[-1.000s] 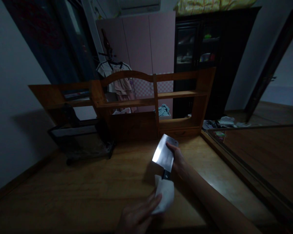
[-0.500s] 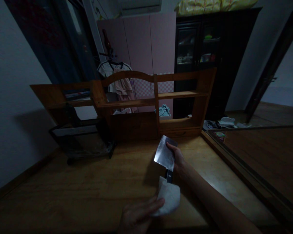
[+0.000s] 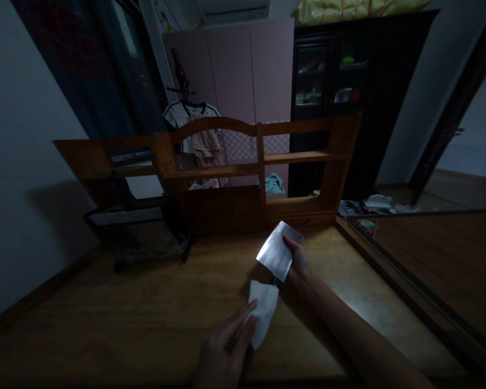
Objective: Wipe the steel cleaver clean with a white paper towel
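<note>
A cleaver [image 3: 276, 254] with a broad shiny blade is held up over the wooden surface, its blade pointing away from me. My right hand [image 3: 299, 265] grips the blade along its right side, thumb lying on the upper face. The short dark handle points down toward me, and most of it is hidden by a white tissue [image 3: 265, 310]. Fingers and thumb of my left hand [image 3: 230, 340] pinch the tissue at its left side, around the handle end. Whether the left fingers press on the handle through the tissue, I cannot tell.
A wooden shelf unit [image 3: 261, 167] stands along the far edge of the wooden surface [image 3: 146, 319]. At left sits a dark case-like object [image 3: 137, 232] partly wrapped in clear plastic. A raised wooden rim [image 3: 389, 281] runs along the right side.
The cleaver has turned, its blade leaning more to the right. My left hand has closed its thumb on the tissue, which has shifted left and now covers more of the handle.
</note>
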`<state>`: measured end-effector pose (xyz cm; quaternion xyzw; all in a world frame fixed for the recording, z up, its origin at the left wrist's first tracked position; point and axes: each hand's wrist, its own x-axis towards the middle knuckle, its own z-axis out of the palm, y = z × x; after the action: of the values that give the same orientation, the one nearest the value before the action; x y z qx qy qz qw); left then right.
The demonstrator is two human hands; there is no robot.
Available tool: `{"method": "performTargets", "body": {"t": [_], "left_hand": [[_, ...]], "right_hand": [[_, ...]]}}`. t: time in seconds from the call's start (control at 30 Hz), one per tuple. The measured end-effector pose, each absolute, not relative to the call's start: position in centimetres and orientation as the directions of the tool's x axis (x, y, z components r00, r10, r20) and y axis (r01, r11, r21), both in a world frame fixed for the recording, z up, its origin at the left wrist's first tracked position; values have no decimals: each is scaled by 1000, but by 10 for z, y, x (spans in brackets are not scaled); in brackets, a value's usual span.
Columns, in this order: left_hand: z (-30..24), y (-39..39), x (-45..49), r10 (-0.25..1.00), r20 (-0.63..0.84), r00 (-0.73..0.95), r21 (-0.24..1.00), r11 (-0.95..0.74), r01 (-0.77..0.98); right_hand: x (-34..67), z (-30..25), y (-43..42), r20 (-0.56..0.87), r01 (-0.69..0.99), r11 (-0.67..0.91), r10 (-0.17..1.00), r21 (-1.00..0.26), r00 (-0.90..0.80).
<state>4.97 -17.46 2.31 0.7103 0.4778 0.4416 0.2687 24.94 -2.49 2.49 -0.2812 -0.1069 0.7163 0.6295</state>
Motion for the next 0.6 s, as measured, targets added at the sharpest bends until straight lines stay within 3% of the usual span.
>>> {"method": "performTargets", "body": {"t": [0.17,0.33,0.6], "left_hand": [[28,-163,63,908,330,258,756,-417,504],[31,-160,87,934,293,203,754,-356,552],[35,-153,91,976,210,63,907,-218,360]], "right_hand": [[248,22,-25,-234,-800,-188,970,-570,-62],[245,21,-28,-266,-783,-224,961,-581,-78],[249,27,-29,-222,-817,-173,973,-550,-56]]}}
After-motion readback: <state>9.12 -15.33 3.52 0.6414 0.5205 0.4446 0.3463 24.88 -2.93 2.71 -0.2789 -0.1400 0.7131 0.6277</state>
